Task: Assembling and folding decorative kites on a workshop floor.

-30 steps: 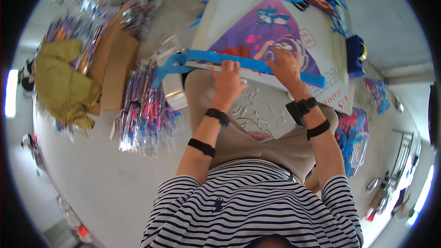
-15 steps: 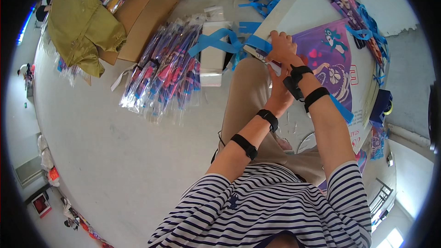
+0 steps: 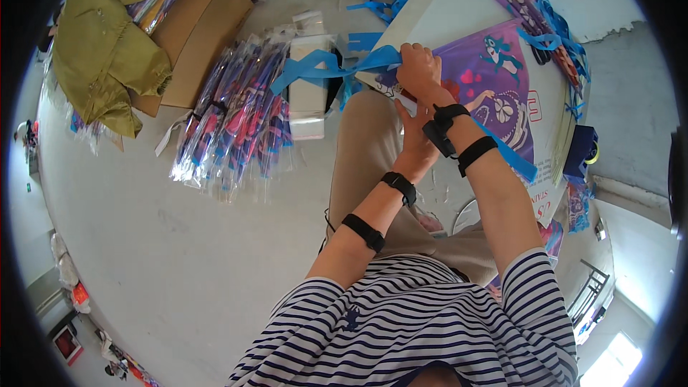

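Observation:
My right hand is closed on a blue ribbon at the left corner of a purple pennant. The ribbon's loose end runs left in a twisted loop over a white box. My left hand lies just below the right one, by the pennant's edge. Its thumb shows, while its other fingers are mostly hidden and look bent around something I cannot make out. The pennant, printed with a blue cartoon animal and pink hearts, lies on a white board. More blue ribbon trails past my right wrist.
Left of my knee lie several plastic-wrapped purple packets beside the white box. Farther off stand a cardboard box and an olive jacket. Ribboned pennants line the board's far right edge, near a dark blue box.
My right hand has closed into a tighter grip, and the blue ribbon now stretches straighter from it toward the left. The whole view has shifted slightly leftward.

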The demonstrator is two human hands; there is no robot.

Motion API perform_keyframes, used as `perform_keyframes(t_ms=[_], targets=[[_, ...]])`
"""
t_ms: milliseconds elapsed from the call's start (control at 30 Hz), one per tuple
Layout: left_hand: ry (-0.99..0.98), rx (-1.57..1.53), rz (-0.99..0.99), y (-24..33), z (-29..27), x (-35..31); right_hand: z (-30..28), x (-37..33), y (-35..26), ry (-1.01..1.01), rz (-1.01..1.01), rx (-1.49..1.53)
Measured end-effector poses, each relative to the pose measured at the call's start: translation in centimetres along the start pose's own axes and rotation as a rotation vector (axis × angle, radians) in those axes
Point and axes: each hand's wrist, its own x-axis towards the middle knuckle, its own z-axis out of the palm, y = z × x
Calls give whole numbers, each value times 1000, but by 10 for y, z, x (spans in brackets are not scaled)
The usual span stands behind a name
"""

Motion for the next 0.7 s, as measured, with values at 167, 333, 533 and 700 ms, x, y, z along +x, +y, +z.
perform_keyframes(t_ms=[167,333,533,700], targets=[[43,-107,3,-4,7,-2,-3,5,0,198,14,17],[-32,-182,6,-4,-4,-1,-36,17,23,552,507,518],[-107,-1,72,-1,-33,2,-89,-13,126,801,659,611],[-132,66,105,1,-39,2,-102,-94,221,764,861,802]])
